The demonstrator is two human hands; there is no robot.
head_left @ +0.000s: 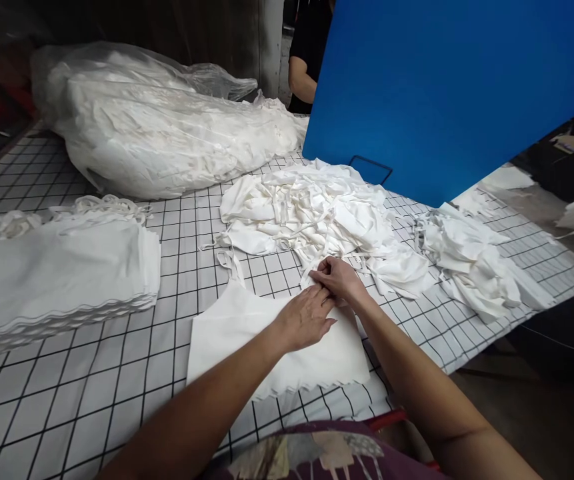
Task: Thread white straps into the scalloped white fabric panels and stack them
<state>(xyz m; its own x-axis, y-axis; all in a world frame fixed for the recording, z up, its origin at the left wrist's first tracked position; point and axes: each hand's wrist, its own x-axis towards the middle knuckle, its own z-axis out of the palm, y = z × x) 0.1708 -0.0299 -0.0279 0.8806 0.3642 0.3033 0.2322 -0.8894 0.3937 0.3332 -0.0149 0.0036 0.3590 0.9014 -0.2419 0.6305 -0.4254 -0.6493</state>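
Note:
A white cloth garment (247, 340) lies flat on the checked table (91, 393) in front of me, with a scalloped lower edge and thin straps at the top. My left hand (305, 319) rests flat on its upper part, fingers stretched out. My right hand (337, 277) is just beyond it, fingers pinched on the garment's top edge near a strap. Right behind my hands lies a loose heap of white garments (311, 213).
A flat stack of folded white pieces (51, 280) sits at the left. A big plastic bag of white cloth (151, 127) lies at the back. A blue board (447, 87) stands at the right; behind it a person's arm (303, 83). A smaller white pile (471, 260) lies near the table's right edge.

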